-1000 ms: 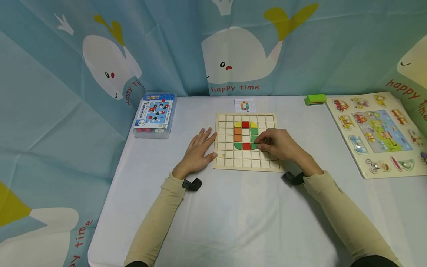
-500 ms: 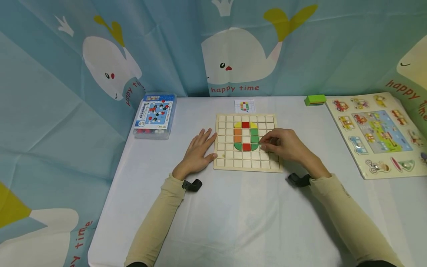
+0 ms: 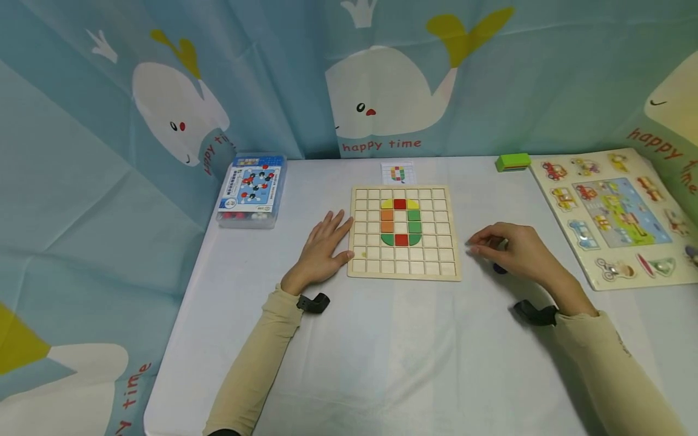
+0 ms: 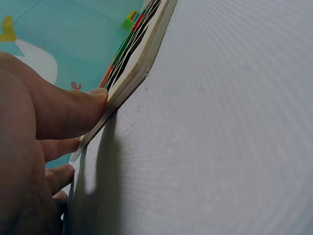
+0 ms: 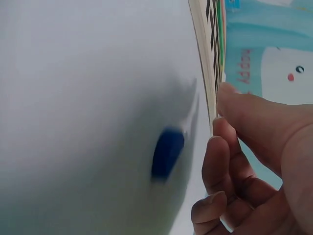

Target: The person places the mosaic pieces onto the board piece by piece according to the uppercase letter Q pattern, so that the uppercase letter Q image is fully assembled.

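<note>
A square wooden grid board (image 3: 360, 266) lies on the table, with coloured tiles (image 3: 400, 240) in red, yellow, orange and green forming a ring on it. My left hand (image 3: 319, 253) rests at the board's left edge, fingers spread; in the left wrist view its thumb (image 4: 73, 115) touches the rim. To the right of the board, my right hand (image 3: 509, 245) hovers over the table with loosely bent fingers and nothing between them. A small dark blue piece (image 5: 167, 154) appears below it, apart from the fingers; in the head view the hand partly covers it.
A small pattern card (image 3: 398, 173) lies behind the board. At the back left sits a clear plastic box (image 3: 252, 188) with a printed label. A green block (image 3: 512, 162) and a large picture puzzle board (image 3: 616, 260) lie to the right.
My right hand has moved right, off the green tile at the ring's lower right corner, to above the table beside the board. The blue piece has come into view. My left hand stays put.
</note>
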Demonstrator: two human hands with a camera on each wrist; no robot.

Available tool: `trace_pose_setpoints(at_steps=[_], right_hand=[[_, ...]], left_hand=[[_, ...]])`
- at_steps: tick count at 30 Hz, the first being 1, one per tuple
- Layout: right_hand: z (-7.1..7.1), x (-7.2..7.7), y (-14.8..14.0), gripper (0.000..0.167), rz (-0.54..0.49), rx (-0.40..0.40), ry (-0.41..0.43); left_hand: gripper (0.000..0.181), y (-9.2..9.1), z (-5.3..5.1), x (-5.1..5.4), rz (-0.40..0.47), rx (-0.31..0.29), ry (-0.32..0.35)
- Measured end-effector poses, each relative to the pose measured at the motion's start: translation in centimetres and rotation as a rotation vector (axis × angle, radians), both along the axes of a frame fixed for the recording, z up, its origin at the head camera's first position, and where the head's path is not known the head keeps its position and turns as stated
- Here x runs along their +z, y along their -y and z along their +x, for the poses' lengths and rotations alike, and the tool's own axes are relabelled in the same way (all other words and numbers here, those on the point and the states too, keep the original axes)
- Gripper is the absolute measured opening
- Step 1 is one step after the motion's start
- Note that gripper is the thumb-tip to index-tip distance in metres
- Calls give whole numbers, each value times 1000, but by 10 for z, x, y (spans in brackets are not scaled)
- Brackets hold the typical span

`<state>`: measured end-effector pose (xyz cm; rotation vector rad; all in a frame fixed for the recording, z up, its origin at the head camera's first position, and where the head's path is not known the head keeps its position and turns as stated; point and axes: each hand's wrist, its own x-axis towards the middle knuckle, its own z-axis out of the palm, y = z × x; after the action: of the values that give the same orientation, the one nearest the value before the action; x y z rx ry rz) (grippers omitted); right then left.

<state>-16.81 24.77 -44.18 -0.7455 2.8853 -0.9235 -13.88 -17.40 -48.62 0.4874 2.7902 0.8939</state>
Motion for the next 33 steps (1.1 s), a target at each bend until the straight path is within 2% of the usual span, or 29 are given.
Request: trace_pose_setpoints(at_steps=[7, 16, 24, 33], right_hand=[[12, 5, -28, 15, 59, -40, 29], [23, 5, -42, 22, 150, -67, 142], [32, 0, -43, 22, 129, -51, 113], [33, -3, -37, 20, 138, -68, 97]], left_hand=[[77, 1, 0, 0, 7, 0, 5], [77, 1, 0, -1, 7, -4, 13], [76, 1, 0, 0, 9, -3, 5], [77, 0, -1, -1, -2, -4, 7]])
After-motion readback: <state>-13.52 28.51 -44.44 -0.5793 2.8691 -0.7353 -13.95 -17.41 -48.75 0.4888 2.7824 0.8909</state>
